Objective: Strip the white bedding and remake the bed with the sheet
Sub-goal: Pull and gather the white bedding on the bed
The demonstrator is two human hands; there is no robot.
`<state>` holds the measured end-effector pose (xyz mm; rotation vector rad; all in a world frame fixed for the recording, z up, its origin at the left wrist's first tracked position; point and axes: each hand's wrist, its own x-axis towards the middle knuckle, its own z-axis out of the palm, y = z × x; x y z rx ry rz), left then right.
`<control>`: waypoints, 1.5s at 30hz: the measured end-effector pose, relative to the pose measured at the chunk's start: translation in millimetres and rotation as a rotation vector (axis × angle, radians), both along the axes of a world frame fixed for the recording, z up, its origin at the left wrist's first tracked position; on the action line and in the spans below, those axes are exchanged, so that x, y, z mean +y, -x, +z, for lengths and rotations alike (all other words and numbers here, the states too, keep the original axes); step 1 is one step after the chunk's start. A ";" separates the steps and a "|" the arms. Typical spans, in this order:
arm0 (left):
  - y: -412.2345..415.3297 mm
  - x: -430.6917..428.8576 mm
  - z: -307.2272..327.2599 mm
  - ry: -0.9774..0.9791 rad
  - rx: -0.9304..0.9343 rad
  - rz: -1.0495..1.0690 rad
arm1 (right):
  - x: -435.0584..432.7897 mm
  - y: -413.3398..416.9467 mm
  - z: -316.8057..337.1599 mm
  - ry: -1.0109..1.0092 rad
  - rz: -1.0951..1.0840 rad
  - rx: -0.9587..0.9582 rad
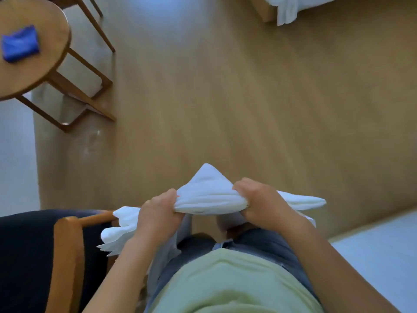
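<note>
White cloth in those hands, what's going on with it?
A person stands holding a bunched-up white sheet at waist height. The left hand and the right hand each grip it, with a gathered stretch between them. A bed corner with white bedding hanging off shows across the wooden floor.

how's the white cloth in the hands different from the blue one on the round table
The white cloth is bunched and gripped by both the left hand and the right hand; the blue cloth lies untouched on the round table. The white cloth trails loose ends past both fists, the blue cloth sits as one compact pad. Both look like soft fabric.
</note>
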<state>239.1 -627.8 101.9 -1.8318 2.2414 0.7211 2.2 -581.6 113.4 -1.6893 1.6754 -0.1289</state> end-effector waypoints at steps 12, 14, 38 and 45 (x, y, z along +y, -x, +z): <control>112.6 -312.8 10.3 0.005 0.242 0.229 | -366.1 108.9 9.3 0.084 0.160 0.083; 124.3 -386.6 3.6 0.007 0.247 0.238 | -439.4 120.3 6.7 0.094 0.173 0.101; 308.7 -1220.8 58.3 0.066 0.374 0.301 | -1257.2 308.6 59.8 0.230 0.082 0.013; 331.7 -1437.9 41.7 0.021 0.378 0.275 | -1495.8 330.5 43.6 0.188 0.186 0.036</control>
